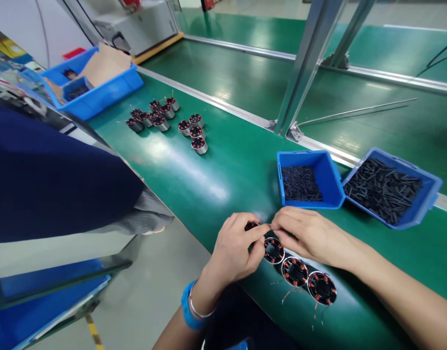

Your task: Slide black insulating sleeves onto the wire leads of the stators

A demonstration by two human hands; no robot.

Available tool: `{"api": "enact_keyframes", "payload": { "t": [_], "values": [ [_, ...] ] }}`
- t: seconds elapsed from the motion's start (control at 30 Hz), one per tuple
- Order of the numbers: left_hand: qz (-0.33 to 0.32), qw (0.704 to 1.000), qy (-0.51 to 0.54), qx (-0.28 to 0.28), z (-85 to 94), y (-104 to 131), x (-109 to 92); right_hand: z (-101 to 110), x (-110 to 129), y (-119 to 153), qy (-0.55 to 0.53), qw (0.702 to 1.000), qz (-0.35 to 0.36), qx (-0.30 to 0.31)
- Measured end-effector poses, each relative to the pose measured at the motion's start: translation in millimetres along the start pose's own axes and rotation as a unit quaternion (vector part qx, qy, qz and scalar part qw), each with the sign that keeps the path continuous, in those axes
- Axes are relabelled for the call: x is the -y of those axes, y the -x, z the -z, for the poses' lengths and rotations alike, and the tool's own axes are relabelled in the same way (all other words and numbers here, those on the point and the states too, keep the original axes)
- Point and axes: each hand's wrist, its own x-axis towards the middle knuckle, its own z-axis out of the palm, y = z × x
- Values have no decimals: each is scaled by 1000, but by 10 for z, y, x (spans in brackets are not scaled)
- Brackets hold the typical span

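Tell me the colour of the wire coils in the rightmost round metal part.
Copper-orange, inside that round metal part, clearest in the head view.

The head camera looks forward and down over the nearby green bench (241,165).

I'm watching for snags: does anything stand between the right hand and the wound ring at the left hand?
Only the left hand: its index finger reaches between the wound ring and the right hand, seemingly touching that hand's fingertips. Nothing else visible blocks the way, though fingers hide most of the ring.
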Motion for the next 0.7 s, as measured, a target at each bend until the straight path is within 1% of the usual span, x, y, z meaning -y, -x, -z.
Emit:
{"api": "enact_keyframes", "payload": {
  "t": [0.2, 0.37, 0.43, 0.57, 0.7],
  "values": [
    [4, 1000, 0, 5, -13, 2, 1, 3, -6, 5, -13, 1000, -20, 1],
    [3, 1000, 13, 2, -13, -7, 8, -49, -3, -2, 12, 1000, 10, -3],
    [8, 1000, 12, 5, -8, -6, 4, -61, -6, -8, 8, 1000, 10, 10],
    [13, 1000, 13, 11, -4, -3, 0, -49, -9, -17, -30, 998, -12, 45],
    [16, 1000, 11, 11, -13, -5, 2, -29, -22, -13, -46, 997, -17, 54]
  ]
}}
